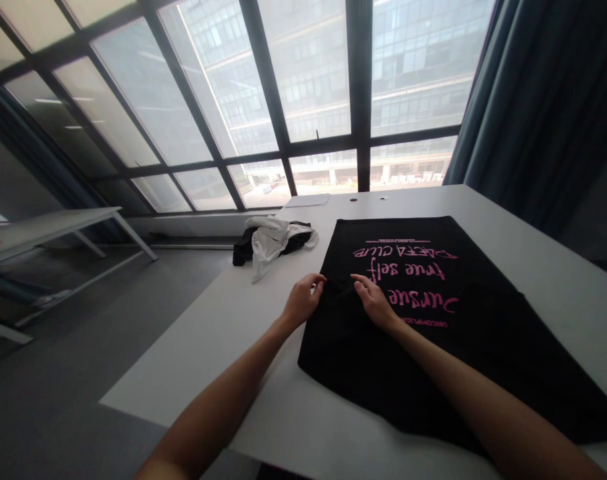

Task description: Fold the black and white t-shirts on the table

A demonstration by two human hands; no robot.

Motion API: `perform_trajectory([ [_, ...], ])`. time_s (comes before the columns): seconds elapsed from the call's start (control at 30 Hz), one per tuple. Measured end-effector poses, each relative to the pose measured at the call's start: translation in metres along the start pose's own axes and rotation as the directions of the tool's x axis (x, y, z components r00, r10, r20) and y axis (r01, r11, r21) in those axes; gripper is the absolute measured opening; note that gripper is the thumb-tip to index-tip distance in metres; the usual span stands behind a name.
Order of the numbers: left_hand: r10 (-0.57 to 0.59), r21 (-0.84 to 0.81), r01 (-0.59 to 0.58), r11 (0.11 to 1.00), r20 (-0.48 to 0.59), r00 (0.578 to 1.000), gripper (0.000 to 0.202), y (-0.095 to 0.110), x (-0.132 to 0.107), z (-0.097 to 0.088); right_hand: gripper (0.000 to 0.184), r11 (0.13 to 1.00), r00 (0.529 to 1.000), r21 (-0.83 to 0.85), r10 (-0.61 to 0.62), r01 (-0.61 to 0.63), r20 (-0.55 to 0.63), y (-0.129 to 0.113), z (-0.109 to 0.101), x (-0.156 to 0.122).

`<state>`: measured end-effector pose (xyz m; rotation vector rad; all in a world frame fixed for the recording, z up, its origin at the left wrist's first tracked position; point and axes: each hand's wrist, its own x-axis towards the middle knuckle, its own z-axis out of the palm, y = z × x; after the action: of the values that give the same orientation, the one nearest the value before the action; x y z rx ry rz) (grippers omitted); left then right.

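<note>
A black T-shirt (413, 373) with pink lettering lies spread on the white table, its print upside down from where I look. My left hand (304, 298) pinches the shirt's left edge between thumb and fingers. A short way to the right, my right hand (374, 301) grips the cloth beside the lettering, fingers bent together. Between the two hands the fabric is slightly raised and creased. My right forearm crosses over the lower part of the shirt and hides some of it.
Crumpled white and black clothes (276, 241) lie at the table's (193, 373) left edge, partly overhanging it. Papers (308, 200) rest at the far end near the window. A blue curtain (543, 113) hangs at right; another white table (58, 223) stands at left.
</note>
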<state>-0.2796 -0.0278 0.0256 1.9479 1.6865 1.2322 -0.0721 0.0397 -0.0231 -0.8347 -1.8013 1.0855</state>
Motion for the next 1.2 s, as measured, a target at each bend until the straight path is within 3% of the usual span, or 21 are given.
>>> perform_trajectory([
  [0.07, 0.078, 0.148, -0.077, 0.986, 0.002, 0.997, 0.021, -0.020, -0.002, -0.002, 0.044, 1.000, 0.997, -0.003, 0.029, -0.029, 0.068, 0.000, 0.000, 0.001],
  [0.2, 0.092, 0.222, -0.106, 0.969, 0.074, 0.993, 0.030, -0.045, 0.001, -0.005, 0.059, 0.998, 0.990, -0.057, 0.007, 0.001, 0.141, -0.003, -0.001, 0.003],
  [0.37, 0.030, 0.341, -0.153, 0.927, 0.339, 0.940, 0.045, -0.054, 0.001, -0.001, 0.063, 1.000, 0.977, 0.026, -0.007, 0.002, 0.211, -0.008, -0.006, 0.006],
  [0.43, -0.033, 0.391, -0.134, 0.911, 0.391, 0.920, 0.050, -0.056, -0.001, 0.001, 0.061, 0.999, 0.978, 0.020, 0.030, -0.035, 0.206, -0.007, -0.005, 0.007],
  [0.6, -0.036, 0.425, -0.149, 0.893, 0.396, 0.917, 0.049, -0.054, -0.003, 0.001, 0.034, 0.967, 0.985, -0.204, 0.165, -0.151, 0.056, 0.001, -0.004, 0.010],
  [0.73, 0.110, 0.386, -0.239, 0.891, 0.328, 0.938, 0.044, -0.043, -0.003, 0.001, 0.025, 0.902, 0.992, -0.414, 0.129, -0.124, -0.016, 0.000, -0.013, 0.012],
  [0.83, 0.171, 0.336, -0.280, 0.899, 0.319, 0.932, 0.043, -0.037, -0.006, 0.005, 0.024, 0.871, 0.996, -0.484, 0.070, -0.084, -0.047, -0.002, -0.017, 0.020],
  [1.0, 0.131, 0.336, -0.273, 0.902, 0.389, 0.912, 0.047, -0.041, -0.011, 0.012, 0.024, 0.869, 0.997, -0.494, 0.020, 0.016, 0.068, 0.004, -0.007, 0.052],
  [1.2, 0.109, 0.327, -0.258, 0.909, 0.411, 0.905, 0.049, -0.040, -0.013, 0.012, 0.012, 0.856, 0.958, -0.516, 0.124, 0.028, 0.258, 0.011, 0.005, 0.085],
])
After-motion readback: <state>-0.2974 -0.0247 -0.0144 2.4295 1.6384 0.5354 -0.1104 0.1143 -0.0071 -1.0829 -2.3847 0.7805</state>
